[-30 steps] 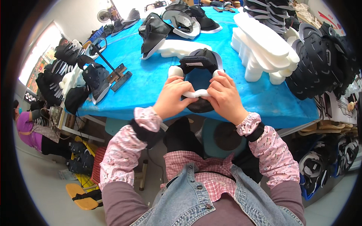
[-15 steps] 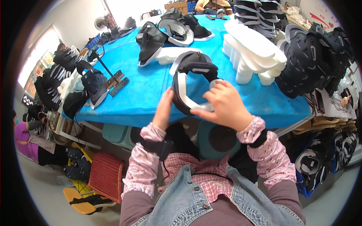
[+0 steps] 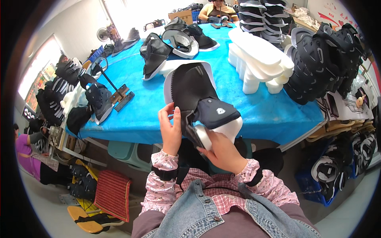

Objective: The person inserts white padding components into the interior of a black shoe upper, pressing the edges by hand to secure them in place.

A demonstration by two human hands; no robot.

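Note:
Over the table's near edge I hold a black shoe upper [image 3: 194, 85] with a pale rim, a dark flap at its front and white material at its lower right. My left hand [image 3: 170, 129] grips its left side, with the thumb up and the fingers partly hidden behind it. Fingers of my right hand [image 3: 224, 152] reach into the lower opening, and the thumb presses a white padded edge [image 3: 203, 137] from outside. Just beyond lie more black uppers, one of them tilted [image 3: 152, 55], another showing its white inside [image 3: 182, 43].
White foot-shaped forms [image 3: 258, 59] are piled to the right on the blue-covered table [image 3: 139, 123]. Beside them stand dark stacked uppers [image 3: 313, 67]. A metal stand [image 3: 121, 95] is at left. Stools [image 3: 127, 152] sit underneath. Another person [image 3: 204, 14] is at the far end.
The upper has been turned, so its black outer side and flap now show instead of its open ring. My right hand has moved down and left, into the opening; my left hand stays beside it.

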